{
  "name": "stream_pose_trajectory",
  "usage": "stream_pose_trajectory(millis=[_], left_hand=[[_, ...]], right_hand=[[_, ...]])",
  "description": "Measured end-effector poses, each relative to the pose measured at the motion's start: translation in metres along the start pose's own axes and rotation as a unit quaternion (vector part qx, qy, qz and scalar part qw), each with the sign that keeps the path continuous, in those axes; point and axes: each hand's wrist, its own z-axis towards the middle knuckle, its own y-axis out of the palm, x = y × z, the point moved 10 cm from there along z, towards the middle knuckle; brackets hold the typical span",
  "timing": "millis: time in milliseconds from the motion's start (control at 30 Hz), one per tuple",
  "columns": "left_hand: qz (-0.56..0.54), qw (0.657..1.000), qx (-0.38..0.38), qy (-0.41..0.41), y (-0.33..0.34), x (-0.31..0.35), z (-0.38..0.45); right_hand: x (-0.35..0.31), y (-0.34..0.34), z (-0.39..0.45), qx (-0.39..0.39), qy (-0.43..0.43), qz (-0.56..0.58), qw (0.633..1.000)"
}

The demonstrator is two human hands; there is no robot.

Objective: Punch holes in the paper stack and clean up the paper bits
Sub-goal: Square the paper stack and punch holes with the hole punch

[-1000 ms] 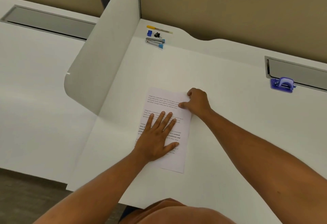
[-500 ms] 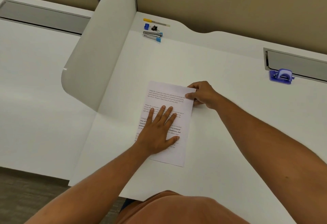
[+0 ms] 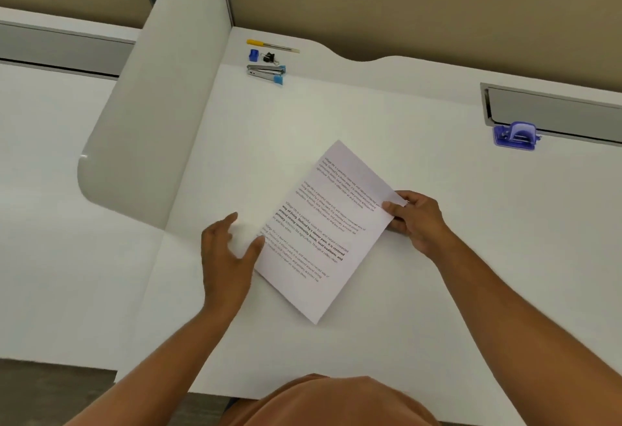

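The paper stack (image 3: pixel 323 230) is no longer lying square on the desk (image 3: pixel 437 291): it is now sitting turned clockwise, its top edge pointing toward 1 o'clock. The right hand (image 3: pixel 415 220) is now pinching the stack's corner at 3 o'clock, thumb on top. The left hand (image 3: pixel 229 253) is no longer pressing flat on the printed page; it is now standing open at the stack's 9 o'clock edge, thumb touching the paper.

Bare bench (image 3: pixel 420 291) lies open between the paper stack (image 3: pixel 323 230) and the hole punch (image 3: pixel 515 136) far right. A divider panel (image 3: pixel 161 105) walls off the left; a stapler (image 3: pixel 266 72) sits well back.
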Motion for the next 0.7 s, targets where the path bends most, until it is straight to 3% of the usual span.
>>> stream_pose_trajectory(millis=[133,267,400,700], left_hand=[[-0.106,0.982,-0.053,-0.15,0.015,-0.022,-0.015],[-0.247,0.937,-0.125,-0.212,0.051,-0.018,-0.034],[-0.296,0.912,-0.183,-0.218,0.082,-0.003,-0.045],[-0.237,0.937,-0.204,-0.158,0.139,0.044,-0.053]], right_hand=[[0.015,-0.023,-0.019,0.033,0.005,0.063,0.997],[0.021,-0.048,-0.04,0.064,-0.001,0.114,0.991],[0.023,-0.077,-0.055,0.105,-0.011,0.126,0.986],[0.029,-0.163,-0.077,0.12,-0.024,0.133,0.984]])
